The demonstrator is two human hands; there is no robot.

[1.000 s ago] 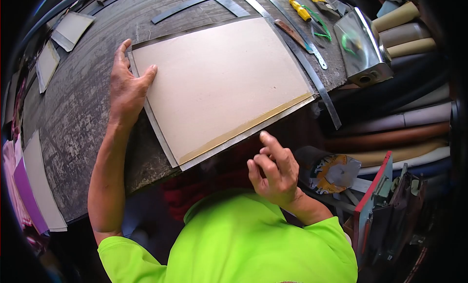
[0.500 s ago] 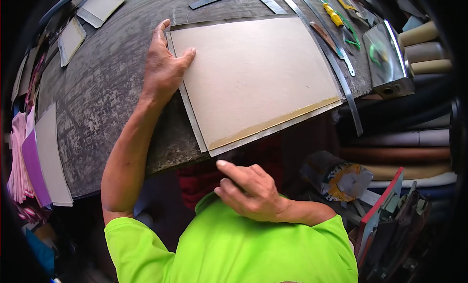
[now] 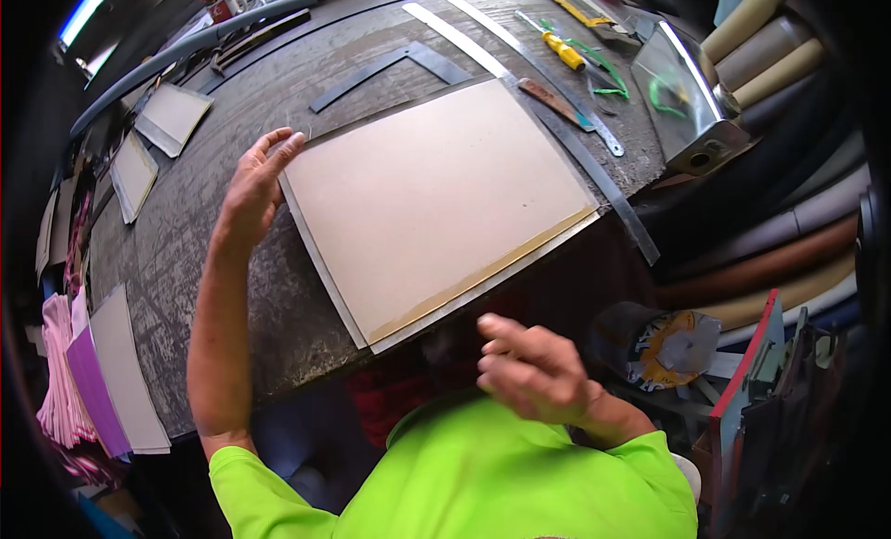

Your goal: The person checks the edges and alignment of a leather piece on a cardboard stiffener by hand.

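Observation:
A large beige board lies on the dark worktable, with a brownish strip along its near edge and a grey margin around it. My left hand is at the board's far left corner, thumb and fingertips close together near a thin clear bit; what they pinch is too small to name. My right hand hovers off the table's near edge, in front of the board, with its fingers curled and bunched. Whether it holds anything is hidden.
On the worktable lie a metal square, steel rulers, a wooden-handled blade and a yellow screwdriver. A metal can stands right, beside rolls of material. Boards lie at left.
The view has shifted, moving the board lower in the picture. My left hand's spread thumb and fingers have come together and off the board's face. My right hand has moved right, its fingers more curled.

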